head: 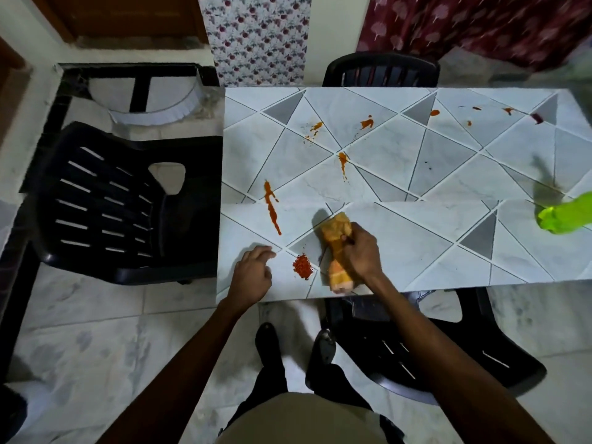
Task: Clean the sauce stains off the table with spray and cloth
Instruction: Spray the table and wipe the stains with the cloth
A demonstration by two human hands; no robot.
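Cloth [335, 228], orange and bunched, lies under the right hand [363, 251], whose fingers curl round its middle. Its tail reaches the near edge of the table [416, 174]. The left hand [253, 274] rests by the near left corner, fingers loosely bent and holding nothing. A red patch [302, 266] sits between the hands, and a streak [271, 206] lies just beyond. Tabletop stretches wide to the right, as far as the blurred green spray bottle [567, 214].

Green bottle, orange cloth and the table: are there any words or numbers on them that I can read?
No text can be read anywhere in this view.
Bright green plastic spray bottle: blurred and cut off at the picture's edge; no label can be made out.
Crumpled orange cloth, gripped by the right hand: no print shows.
White and grey triangle-patterned table: only lines and red-orange sauce stains, no writing.
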